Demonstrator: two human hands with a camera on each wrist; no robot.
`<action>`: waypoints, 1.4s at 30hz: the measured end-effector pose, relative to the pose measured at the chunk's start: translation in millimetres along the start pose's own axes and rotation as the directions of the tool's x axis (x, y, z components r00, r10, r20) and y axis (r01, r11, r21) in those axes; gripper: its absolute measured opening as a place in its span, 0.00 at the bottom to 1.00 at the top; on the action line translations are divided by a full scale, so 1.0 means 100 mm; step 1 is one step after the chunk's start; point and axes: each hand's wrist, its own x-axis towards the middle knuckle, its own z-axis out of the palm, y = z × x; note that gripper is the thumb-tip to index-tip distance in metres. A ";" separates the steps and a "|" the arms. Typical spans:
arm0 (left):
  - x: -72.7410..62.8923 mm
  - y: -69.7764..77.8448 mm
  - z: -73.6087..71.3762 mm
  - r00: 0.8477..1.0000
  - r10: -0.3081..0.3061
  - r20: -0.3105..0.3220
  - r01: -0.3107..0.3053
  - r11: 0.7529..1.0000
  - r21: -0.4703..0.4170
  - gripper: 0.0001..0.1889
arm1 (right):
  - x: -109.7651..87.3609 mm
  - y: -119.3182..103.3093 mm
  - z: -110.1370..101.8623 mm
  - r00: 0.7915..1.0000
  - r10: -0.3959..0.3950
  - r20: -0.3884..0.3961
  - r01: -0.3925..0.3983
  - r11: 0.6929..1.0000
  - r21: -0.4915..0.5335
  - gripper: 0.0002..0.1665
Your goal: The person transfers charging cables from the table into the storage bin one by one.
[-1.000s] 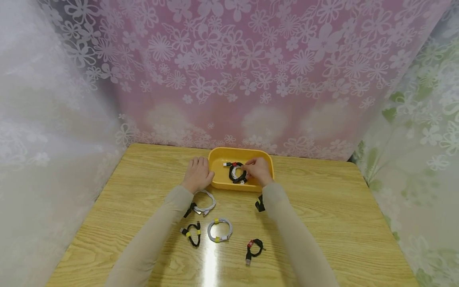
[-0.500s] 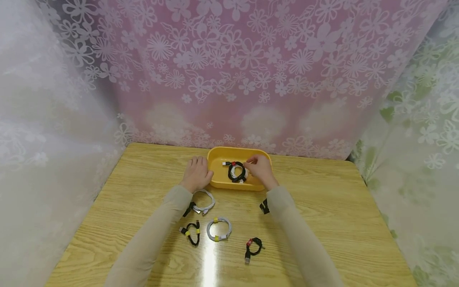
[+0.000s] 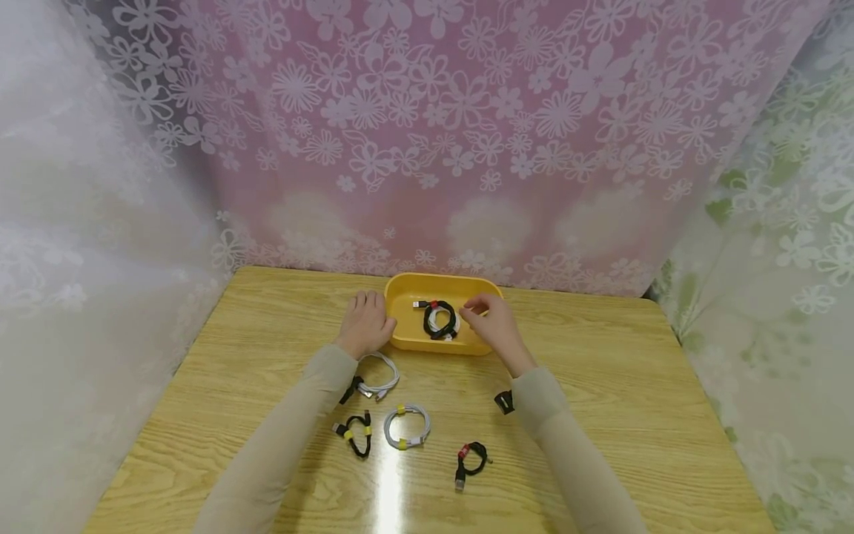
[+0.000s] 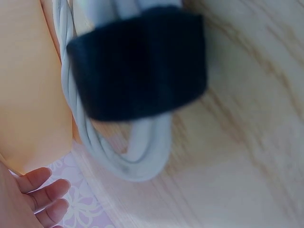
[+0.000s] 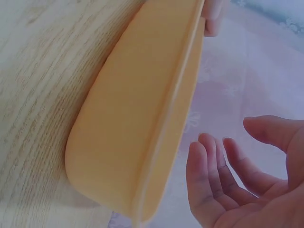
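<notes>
Inside the yellow bin (image 3: 420,345), a coiled black USB cable (image 3: 430,326) with a red tie lies over a white cable (image 3: 457,320). My left hand (image 3: 365,325) rests at the bin's left end, thumb against the rim, fingers relaxed. Over the right end of the bin, my right hand (image 3: 497,326) hovers with loosely bent fingers and nothing between them; the right wrist view shows its fingers (image 5: 199,175) apart from the bin wall. A white coiled cable (image 4: 142,166) with a black strap (image 4: 142,66) lies just below my left wrist.
Nearer on the wooden table (image 3: 600,386) lie a pale cable (image 3: 388,428) with yellow ties, a black cable (image 3: 368,443) with yellow ties and a black USB cable (image 3: 460,472) with a red tie. A black item (image 3: 504,402), partly covered, sits beside the right sleeve. A floral curtain (image 3: 427,148) hangs behind.
My right hand has drawn back rightward from the coiled cables in the bin, and its fingers have parted. The left hand stays at the bin's left end.
</notes>
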 end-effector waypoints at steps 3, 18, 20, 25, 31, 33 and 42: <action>-0.01 0.01 -0.01 1.000 -0.002 0.006 0.002 1.000 -0.008 0.11 | -0.08 0.01 -0.03 1.000 -0.030 -0.009 0.030 1.000 -0.007 0.12; -0.03 0.01 0.02 1.000 0.011 -0.014 -0.011 1.000 -0.012 0.11 | -0.55 0.09 -0.02 0.998 -0.042 -0.038 0.043 0.999 0.017 0.09; -0.02 0.01 0.02 1.000 0.011 -0.014 -0.012 1.000 -0.014 0.12 | -0.62 0.11 -0.01 0.999 -0.028 -0.033 0.029 0.999 0.023 0.09; -0.02 0.00 0.02 1.000 0.012 -0.007 -0.012 1.000 -0.016 0.11 | -0.78 0.14 0.03 1.000 0.019 -0.002 -0.019 0.997 0.069 0.08; -0.02 -0.02 0.03 1.000 0.018 -0.017 -0.019 1.000 -0.015 0.10 | -0.94 0.21 0.05 0.999 0.043 0.013 -0.045 0.993 0.113 0.07; -0.02 -0.02 0.03 1.000 0.018 -0.014 -0.019 1.000 -0.016 0.10 | -0.98 0.23 0.06 0.999 0.050 0.018 -0.052 0.989 0.138 0.06; -0.01 -0.01 0.02 0.999 0.025 -0.024 -0.026 1.000 -0.008 0.10 | -1.21 0.34 0.09 0.994 0.099 0.049 -0.104 0.987 0.121 0.04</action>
